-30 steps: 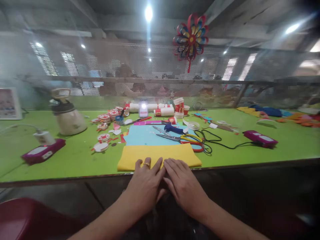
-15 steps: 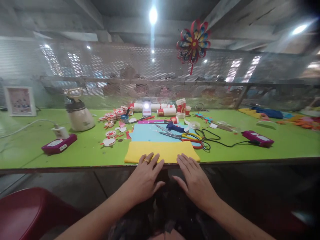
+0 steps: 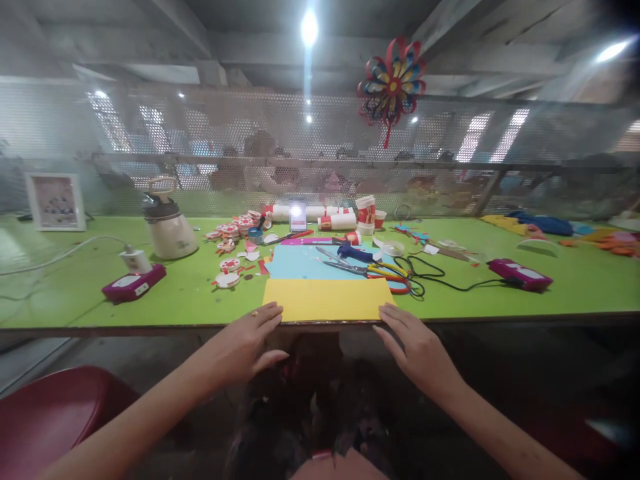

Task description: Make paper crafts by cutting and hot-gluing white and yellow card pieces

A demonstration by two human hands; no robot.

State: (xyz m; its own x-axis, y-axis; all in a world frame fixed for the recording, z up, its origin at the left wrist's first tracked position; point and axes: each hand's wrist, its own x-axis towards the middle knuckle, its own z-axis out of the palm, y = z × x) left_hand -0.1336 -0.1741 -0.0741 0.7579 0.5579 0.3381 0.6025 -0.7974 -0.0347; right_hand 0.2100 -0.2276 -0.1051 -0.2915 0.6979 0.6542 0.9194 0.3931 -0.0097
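A folded sheet of yellow paper (image 3: 327, 300) lies flat along the front edge of the green table (image 3: 470, 303). My left hand (image 3: 250, 343) rests its fingertips on the sheet's near left corner, thumb stretched apart. At the near right corner, the fingers of my right hand (image 3: 417, 343) lie on the paper, its thumb hanging below the table edge. Both hands are open and grip nothing. Behind the yellow paper is a light blue sheet (image 3: 295, 261), with scissors (image 3: 345, 268) and a blue-handled tool (image 3: 355, 252) on it.
Paper cups (image 3: 367, 215), a phone (image 3: 298, 217) and red-and-white paper pieces (image 3: 230, 265) stand or lie farther back. Purple power strips (image 3: 134, 283) sit on both sides, with a black cord at right. A beige flask (image 3: 170, 230) stands at left.
My hands have slid apart, the left one leftward and the right one rightward, from the paper's middle to its near corners. The paper now lies flatter. The view has shifted slightly.
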